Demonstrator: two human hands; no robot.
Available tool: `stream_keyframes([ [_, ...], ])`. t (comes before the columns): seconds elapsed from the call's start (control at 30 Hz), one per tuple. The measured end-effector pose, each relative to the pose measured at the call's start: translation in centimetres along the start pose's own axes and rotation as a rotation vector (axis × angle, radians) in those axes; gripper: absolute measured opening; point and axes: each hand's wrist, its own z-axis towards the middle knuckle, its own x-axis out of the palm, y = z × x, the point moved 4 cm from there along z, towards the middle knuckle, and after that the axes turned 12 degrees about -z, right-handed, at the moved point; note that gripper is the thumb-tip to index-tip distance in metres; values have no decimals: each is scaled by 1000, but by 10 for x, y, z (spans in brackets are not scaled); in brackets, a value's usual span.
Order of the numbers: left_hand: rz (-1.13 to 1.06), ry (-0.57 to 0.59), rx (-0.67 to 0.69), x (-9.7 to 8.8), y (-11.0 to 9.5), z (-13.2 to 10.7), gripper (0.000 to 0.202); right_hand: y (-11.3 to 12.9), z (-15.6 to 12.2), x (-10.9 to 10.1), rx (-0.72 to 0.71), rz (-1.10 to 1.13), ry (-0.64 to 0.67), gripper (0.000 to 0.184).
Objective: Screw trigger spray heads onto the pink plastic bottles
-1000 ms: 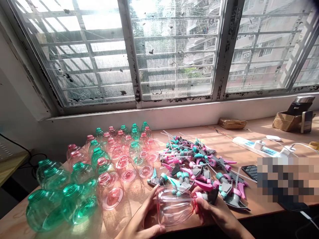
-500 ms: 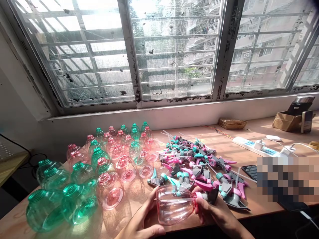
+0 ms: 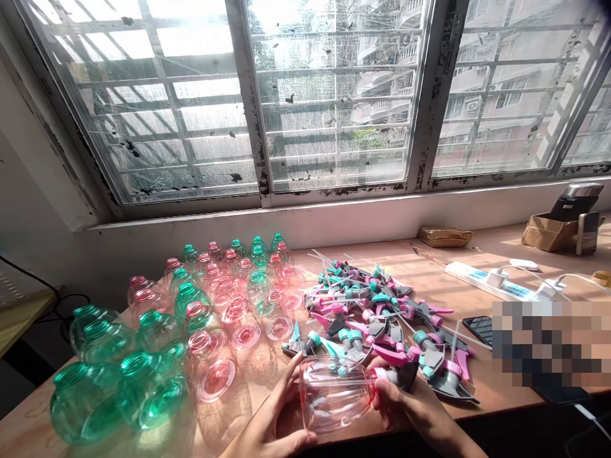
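Note:
A clear pink plastic bottle (image 3: 334, 394) lies on its side between my hands at the table's near edge. My left hand (image 3: 274, 423) cups its base, fingers curled round it. My right hand (image 3: 405, 407) is closed on the pink and grey spray trigger head (image 3: 398, 376) at the bottle's neck. Just beyond lies a heap of pink and teal trigger heads (image 3: 377, 315) with thin tubes.
Several empty green and pink bottles (image 3: 191, 324) stand on the left of the wooden table (image 3: 429, 280). A white power strip (image 3: 496, 283), a dark phone (image 3: 480, 327), a brown box (image 3: 548, 232) and a flat packet (image 3: 443, 236) lie to the right.
The bottle has turned and shifted very slightly between my hands; both hands stay in place on it.

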Motion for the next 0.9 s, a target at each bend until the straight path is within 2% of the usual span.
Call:
stream_keyframes([
  [0.23,-43,29,39,2,-1,0,80,-2,1,-2,-29,3,4,44],
  [0.4,-121,83,34,4,0,3,84,-1,1,-1,-37,0,4,44],
  [0.67,-123,59,14,6,-4,1,92,-2,1,-1,-41,-1,2,46],
  [0.9,-12,23,-12,4,-7,0,90,-5,3,-2,-6,-66,31,50],
])
